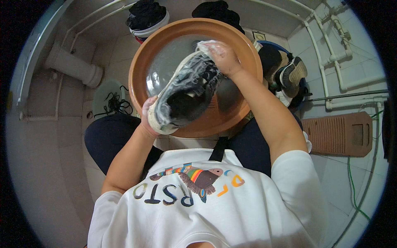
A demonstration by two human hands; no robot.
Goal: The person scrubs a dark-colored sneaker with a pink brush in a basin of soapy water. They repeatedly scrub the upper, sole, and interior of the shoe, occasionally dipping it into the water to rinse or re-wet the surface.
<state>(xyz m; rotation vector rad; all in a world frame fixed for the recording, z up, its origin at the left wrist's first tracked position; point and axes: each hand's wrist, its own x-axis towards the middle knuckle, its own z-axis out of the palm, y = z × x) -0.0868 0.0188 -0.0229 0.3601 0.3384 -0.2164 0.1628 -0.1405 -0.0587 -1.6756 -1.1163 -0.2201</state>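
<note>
A black sneaker [188, 97] with a white sole, coated in white suds, is held at a slant over a large orange-brown basin [135, 62]. My left hand [149, 118] grips its heel end, at the lower left. At the toe, my right hand [221, 57] is closed over the upper, with foam on the fingers. Whether anything else lies under those fingers is hidden. Cloudy, soapy water [167, 51] fills the basin below the shoe.
Several shoes [291, 74] are piled in a blue container at the right. A brown washboard [341, 134] lies on the right. Black laces [113, 104] rest in a pale bowl on the left. Dark items [144, 14] top a white bucket behind the basin. White pipes [320, 62] line the wall.
</note>
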